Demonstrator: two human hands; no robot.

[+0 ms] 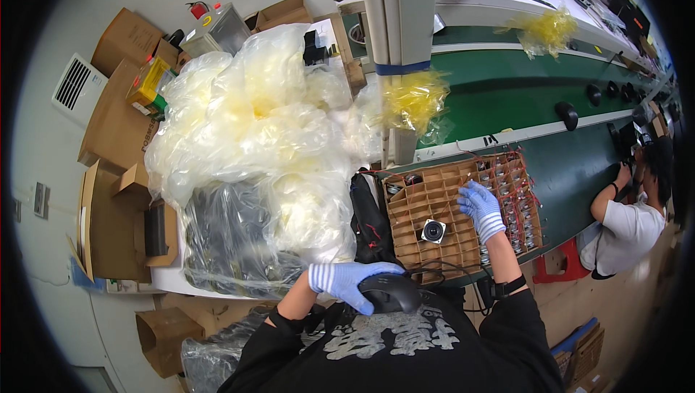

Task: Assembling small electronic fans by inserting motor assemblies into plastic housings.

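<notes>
My left hand (347, 282), in a light blue glove with white stripes at the cuff, is closed on a rounded black plastic housing (394, 294) close to my chest. My right hand (479, 208), gloved the same way, reaches over a cardboard divider tray (413, 208) with its fingers stretched out and nothing visible in them. A small speaker (433, 231) with a square light frame and dark round cone rests on top of the dividers, left of and nearer than my right hand. Several more speakers with red wires (514, 201) fill the tray's right-hand cells.
Clear plastic bags (246, 111) heap on the table at left, over dark parts (228, 226). A black bag (368, 212) lies beside the tray. Behind stand a post (398, 24) and a green conveyor (492, 96) bearing black housings (567, 115). A co-worker (626, 219) sits at right.
</notes>
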